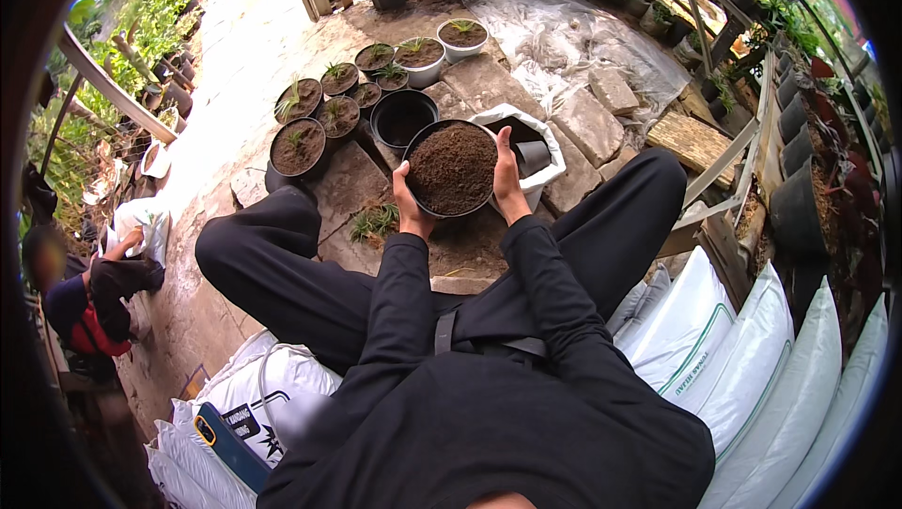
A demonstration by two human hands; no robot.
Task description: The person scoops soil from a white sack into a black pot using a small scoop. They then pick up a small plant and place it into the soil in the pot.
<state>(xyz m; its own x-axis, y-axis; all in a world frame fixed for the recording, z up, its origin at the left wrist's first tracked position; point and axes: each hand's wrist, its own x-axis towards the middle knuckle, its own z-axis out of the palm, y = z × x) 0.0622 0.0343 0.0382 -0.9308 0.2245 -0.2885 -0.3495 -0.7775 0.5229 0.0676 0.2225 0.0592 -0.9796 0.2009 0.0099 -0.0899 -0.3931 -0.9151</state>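
Between my knees, both hands hold a black plant pot filled with dark brown soil. My left hand grips its left side, thumb up by the rim. My right hand clasps the right side the same way. Just behind it stands an empty-looking black pot. A white sack with a rolled-down rim is right of my right hand; a grey cup-like scoop rests on dark soil in it. A small clump of grassy seedlings lies on the paving left of my left wrist.
Several potted seedlings stand ahead to the left, two in white pots. Crumpled clear plastic sheeting covers paving ahead right. Filled white sacks flank me, with a phone on the left ones. Another person sits far left.
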